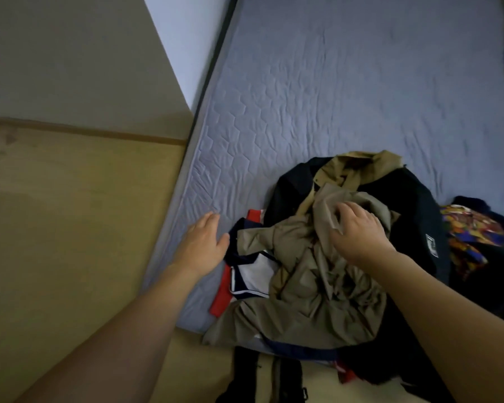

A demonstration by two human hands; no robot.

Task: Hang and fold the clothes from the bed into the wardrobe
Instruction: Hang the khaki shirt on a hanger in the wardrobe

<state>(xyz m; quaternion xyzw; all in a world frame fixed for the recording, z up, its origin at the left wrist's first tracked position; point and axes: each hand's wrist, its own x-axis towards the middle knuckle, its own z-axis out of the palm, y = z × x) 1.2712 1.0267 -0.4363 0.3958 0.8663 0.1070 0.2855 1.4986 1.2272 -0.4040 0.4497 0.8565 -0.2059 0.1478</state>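
Note:
A heap of clothes lies at the near edge of the grey-blue quilted bed (346, 97). On top is a crumpled khaki garment (312, 286). My right hand (357, 232) grips a bunch of its fabric near the top. Under it lie a dark navy jacket (413, 205), a tan collared garment (358, 167) and a red, white and navy piece (245, 274). My left hand (202, 242) hovers with straight fingers just left of the heap, over the mattress edge, holding nothing.
A colourful patterned cloth (472, 231) lies to the right of the heap. The wooden floor (70, 228) runs along the left side of the bed. Dark fabric (262, 376) hangs off the bed's near edge at the bottom.

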